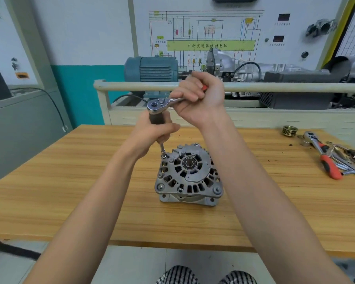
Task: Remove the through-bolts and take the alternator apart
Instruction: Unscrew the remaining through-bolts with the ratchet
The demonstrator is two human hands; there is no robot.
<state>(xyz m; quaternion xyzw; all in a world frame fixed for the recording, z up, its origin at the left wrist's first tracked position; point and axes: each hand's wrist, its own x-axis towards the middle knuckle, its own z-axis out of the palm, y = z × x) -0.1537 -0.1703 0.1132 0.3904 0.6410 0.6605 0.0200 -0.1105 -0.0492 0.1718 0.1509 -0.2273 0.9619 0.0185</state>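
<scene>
On the wooden table [70, 181], alternator [188, 174] shaft-up, ratchet [158, 104] extension vertical

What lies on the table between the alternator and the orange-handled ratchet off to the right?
In the head view, only bare wooden table separates the alternator from the orange-handled ratchet, apart from the person's right forearm crossing above it.

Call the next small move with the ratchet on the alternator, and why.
Probably swing the ratchet handle with the right hand. The socket already sits on a bolt at the alternator rim, and the left hand steadies the extension.
</scene>
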